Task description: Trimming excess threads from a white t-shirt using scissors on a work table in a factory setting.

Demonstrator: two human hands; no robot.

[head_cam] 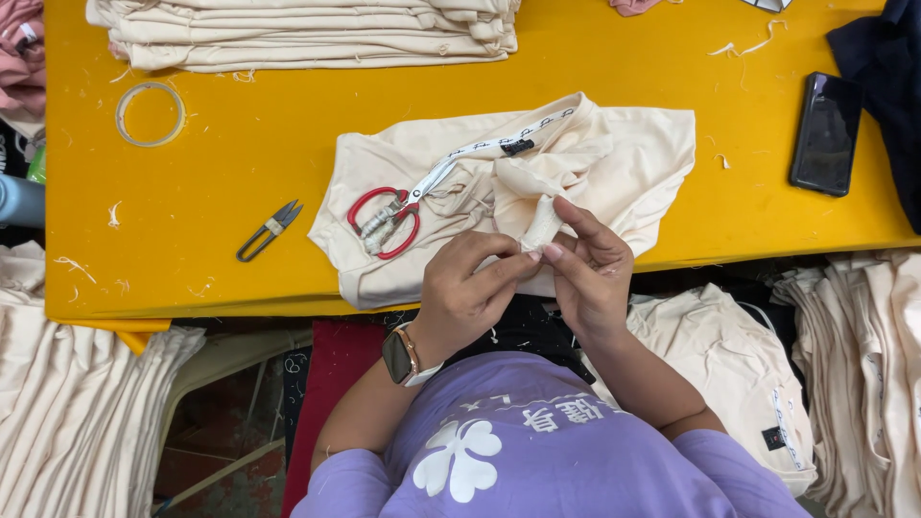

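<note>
A cream garment (614, 153) lies crumpled on the yellow table (240, 163), just in front of me. My left hand (465, 288) and my right hand (590, 264) meet at the table's near edge, both pinching a small fold of that cream fabric (539, 223) between fingertips. Red-handled scissors (389, 223) rest on the garment to the left of my hands. A small metal thread snipper (269, 231) sits on the bare table further left. I wear a watch on my left wrist.
A stack of folded cream garments (307, 34) sits at the table's far edge. A tape ring (150, 113) lies at far left, a black phone (825, 132) at right. More cream garments hang at lower left (67, 403) and lower right (863, 364).
</note>
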